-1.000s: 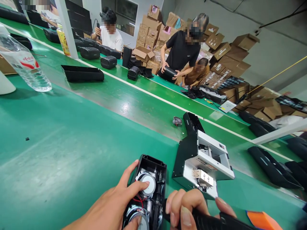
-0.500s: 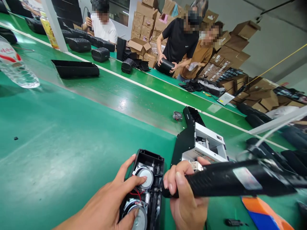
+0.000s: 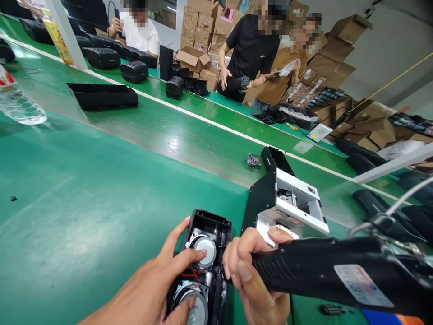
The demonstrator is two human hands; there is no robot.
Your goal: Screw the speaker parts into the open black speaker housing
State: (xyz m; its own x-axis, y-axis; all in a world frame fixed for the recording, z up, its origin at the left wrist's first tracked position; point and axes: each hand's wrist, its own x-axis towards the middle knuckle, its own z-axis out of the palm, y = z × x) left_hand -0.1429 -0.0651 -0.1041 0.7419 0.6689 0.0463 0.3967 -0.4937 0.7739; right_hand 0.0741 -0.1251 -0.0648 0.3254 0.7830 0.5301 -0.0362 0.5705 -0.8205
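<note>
While pinning the open speaker housing (image 3: 209, 220) flat on the green desk (image 3: 84, 203) at the lower middle of the frame, spreads the left hand (image 3: 152, 289) across it: thumb on the cone of the upper speaker driver (image 3: 203, 246), a fingertip on the lower one, grip unclosed, pressing rather than clasping. Wraps the right hand (image 3: 250, 275) in a full, tight grip around the front of the electric screwdriver (image 3: 321, 271), nose aimed leftward at the housing's right inner edge. Looks like the fastening step, with the tip arriving at a screw point beside the red wires. Calls next for a bit seated squarely, straight pressure, and a housing kept from sliding. Hides the bit itself and any screw behind the right fingers, so contact cannot be confirmed. Cuts off the housing's lower end, the screwdriver's rear and its cable at the frame edges. Leaves the grey-and-black screw feeder (image 3: 291, 203) just behind the hands, a loose small speaker (image 3: 253, 160) beyond it, and co-workers blurred at the upper centre.
</note>
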